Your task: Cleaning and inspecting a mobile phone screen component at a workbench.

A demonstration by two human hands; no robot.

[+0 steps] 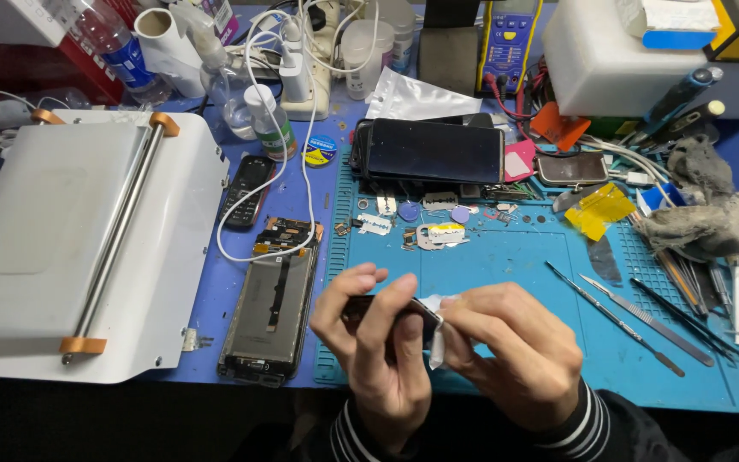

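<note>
Striped cuffs at bottom edge, both hands up over the near edge of the blue work mat (506, 265). Left hand (378, 342) is curled round a small dark flat part (387, 310), thumb and fingers clamped on its edges. Right hand (511, 351) pinches a white wipe (440, 329) against the right end of that part, fingertips closed on it. Part sits between the two hands, held off the mat, mostly hidden by fingers, so can't tell exactly what it is.

Around it:
- opened phone (271, 312), back off, lying just left of the mat
- white cable (288, 171) looped across its top end
- tweezers and probes (643, 321) on the mat to the right, well clear of the hands
- loose small bits and metal shields (425, 224) on the far half of the mat, by the stack of dark phones (434, 151)
- white machine with a roller bar (79, 239) far left
- clear bottle (268, 120) behind the keypad phone (245, 190)

Risks as I see them:
- grip is edge-only on a thin part; too much wipe pressure could flex or crack it
- slip drops it onto the mat or off the front edge
- wipe could snag on an edge and leave lint
- elbow or sleeve drift left could catch the cable and drag the opened phone
</note>
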